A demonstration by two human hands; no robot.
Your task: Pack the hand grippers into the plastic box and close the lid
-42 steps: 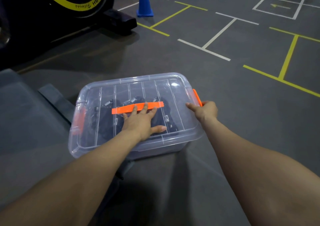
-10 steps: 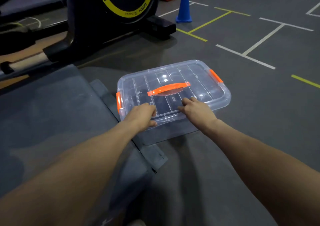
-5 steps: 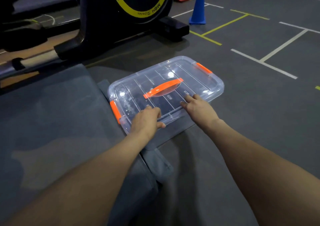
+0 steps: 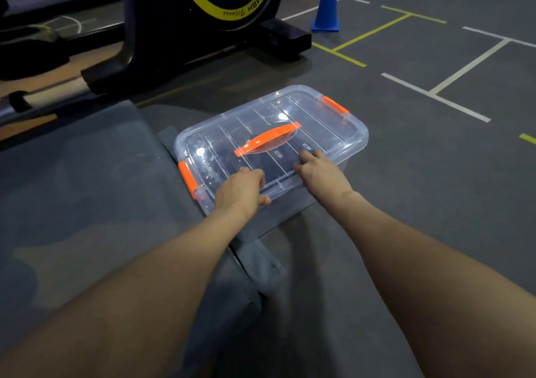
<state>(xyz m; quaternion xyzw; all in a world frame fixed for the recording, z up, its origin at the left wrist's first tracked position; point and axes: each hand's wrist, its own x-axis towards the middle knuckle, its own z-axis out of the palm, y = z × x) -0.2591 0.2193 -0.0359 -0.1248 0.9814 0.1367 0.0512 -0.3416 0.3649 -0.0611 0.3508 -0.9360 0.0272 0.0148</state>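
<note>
Both hands press the lid [image 4: 290, 128] onto the plastic box [image 4: 352, 143].
Left hand [image 4: 240, 190] fingers curl over the near rim, right hand [image 4: 320, 172] fingers lie flat (seating it, probably); the box rests on the floor [image 4: 406, 160].

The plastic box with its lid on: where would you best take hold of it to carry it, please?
Probably by the orange handle on the lid of the plastic box, reaching from above: it arches clear of the lid, leaving room for fingers beneath. Both hands rest on the near lid edge.
</note>
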